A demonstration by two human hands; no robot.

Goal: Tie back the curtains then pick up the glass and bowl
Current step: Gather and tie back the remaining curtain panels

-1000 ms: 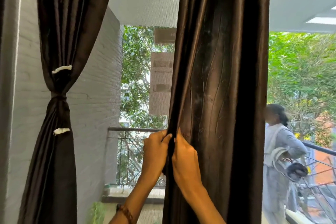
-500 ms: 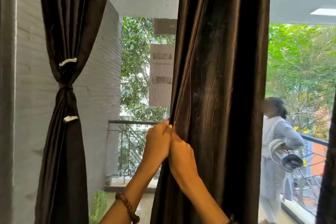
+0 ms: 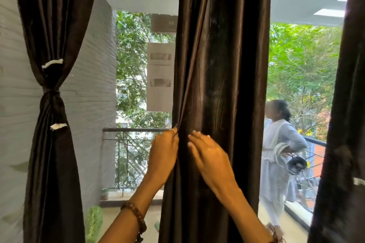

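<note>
A dark brown middle curtain [image 3: 221, 77] hangs loose in front of me. My left hand [image 3: 164, 154] grips its left edge at railing height, fingers curled round the fabric. Just to the right, my right hand [image 3: 207, 154] lies against the curtain's front with its fingers spread and slightly bent. The left curtain [image 3: 52, 144] is tied at its waist with a band [image 3: 50, 91]. A third dark curtain [image 3: 343, 124] hangs at the right edge. No glass or bowl is in view.
Beyond the window lies a balcony with a metal railing [image 3: 130, 130] and a grey brick wall [image 3: 92, 85]. A person in pale clothes [image 3: 276, 156] stands on the balcony at right, holding a dark object. Trees fill the background.
My right hand has let go of the curtain edge and slid right, fingers spreading on the fabric. The view has shifted right, bringing the right curtain into view.
</note>
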